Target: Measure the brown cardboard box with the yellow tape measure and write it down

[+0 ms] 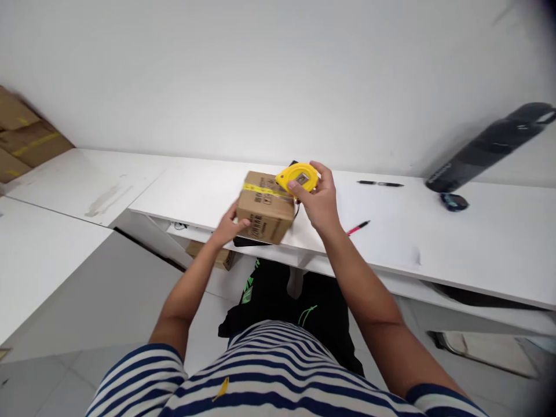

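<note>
A small cardboard box (pixel 266 215) with dark print and a strip of yellow tape sits tilted near the front edge of the white desk (pixel 195 182). My left hand (pixel 229 226) grips its left side, thumb on the front face and the other fingers hidden behind. In my right hand (pixel 320 194) is a yellow tape measure (pixel 303 175), held above the box's right top edge with the thumb across its case. Whether the blade is pulled out I cannot tell. Part of a black object shows behind the tape measure.
To the right lie a black pen (pixel 380 183), a red pen (pixel 358 227) and a small dark item (pixel 454 201). A dark bottle (pixel 482 147) stands by the wall. Cardboard boxes (pixel 32 139) are stacked at far left. Another box (pixel 223 259) sits below the desktop.
</note>
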The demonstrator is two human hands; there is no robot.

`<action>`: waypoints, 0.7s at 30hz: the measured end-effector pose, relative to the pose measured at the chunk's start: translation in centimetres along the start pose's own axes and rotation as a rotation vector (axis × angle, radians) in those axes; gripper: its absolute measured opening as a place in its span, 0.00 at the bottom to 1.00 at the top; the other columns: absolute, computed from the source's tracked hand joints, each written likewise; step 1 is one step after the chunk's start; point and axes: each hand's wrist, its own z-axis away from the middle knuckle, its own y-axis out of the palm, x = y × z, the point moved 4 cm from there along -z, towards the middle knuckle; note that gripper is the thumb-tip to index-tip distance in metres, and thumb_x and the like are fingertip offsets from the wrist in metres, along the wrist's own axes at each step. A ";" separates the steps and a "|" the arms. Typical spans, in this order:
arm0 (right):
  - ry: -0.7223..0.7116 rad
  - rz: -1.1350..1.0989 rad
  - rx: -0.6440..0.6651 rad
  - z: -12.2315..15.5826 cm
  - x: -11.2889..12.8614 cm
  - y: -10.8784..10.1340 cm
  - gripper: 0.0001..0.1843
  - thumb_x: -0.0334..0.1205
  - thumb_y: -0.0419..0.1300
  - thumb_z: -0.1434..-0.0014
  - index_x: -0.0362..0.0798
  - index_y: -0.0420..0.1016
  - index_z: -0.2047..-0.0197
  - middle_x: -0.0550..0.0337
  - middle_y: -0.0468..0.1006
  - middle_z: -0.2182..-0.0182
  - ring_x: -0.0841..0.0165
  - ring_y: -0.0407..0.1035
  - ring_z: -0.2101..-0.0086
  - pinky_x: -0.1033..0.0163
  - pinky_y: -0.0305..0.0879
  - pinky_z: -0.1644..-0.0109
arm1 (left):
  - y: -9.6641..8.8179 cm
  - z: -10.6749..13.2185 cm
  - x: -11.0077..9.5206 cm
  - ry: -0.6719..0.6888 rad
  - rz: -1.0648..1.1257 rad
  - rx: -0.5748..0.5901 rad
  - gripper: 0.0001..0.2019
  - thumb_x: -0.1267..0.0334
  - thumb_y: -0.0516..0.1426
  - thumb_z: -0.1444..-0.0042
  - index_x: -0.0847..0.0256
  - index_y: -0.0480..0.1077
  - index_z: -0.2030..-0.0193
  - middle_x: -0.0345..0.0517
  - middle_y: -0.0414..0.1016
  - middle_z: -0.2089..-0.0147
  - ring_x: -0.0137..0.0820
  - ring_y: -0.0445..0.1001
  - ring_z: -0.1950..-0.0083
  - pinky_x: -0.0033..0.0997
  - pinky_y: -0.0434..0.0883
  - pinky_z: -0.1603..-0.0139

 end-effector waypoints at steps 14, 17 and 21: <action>-0.292 0.685 0.554 -3.5 2.6 5.0 0.29 0.58 0.58 0.37 0.57 0.62 0.38 0.53 0.78 0.49 0.53 0.74 0.56 0.44 0.70 0.51 | 6.0 -0.8 -4.9 -0.074 0.258 -0.243 0.45 0.45 0.63 0.42 0.53 0.49 0.23 0.51 0.56 0.22 0.46 0.61 0.25 0.45 0.62 0.26; -0.361 0.692 0.577 -3.4 3.0 5.2 0.30 0.56 0.58 0.36 0.57 0.62 0.35 0.50 0.78 0.46 0.51 0.73 0.52 0.42 0.70 0.48 | 6.5 -0.5 -4.7 -0.106 0.249 -0.332 0.41 0.47 0.62 0.41 0.56 0.55 0.24 0.52 0.61 0.24 0.46 0.64 0.26 0.43 0.65 0.28; -0.427 0.687 0.576 -3.3 3.3 4.1 0.34 0.55 0.59 0.37 0.55 0.62 0.30 0.48 0.74 0.40 0.48 0.71 0.44 0.41 0.68 0.41 | 6.9 -0.4 -5.2 -0.111 0.220 -0.407 0.34 0.49 0.61 0.40 0.58 0.62 0.29 0.54 0.65 0.27 0.44 0.66 0.28 0.42 0.66 0.28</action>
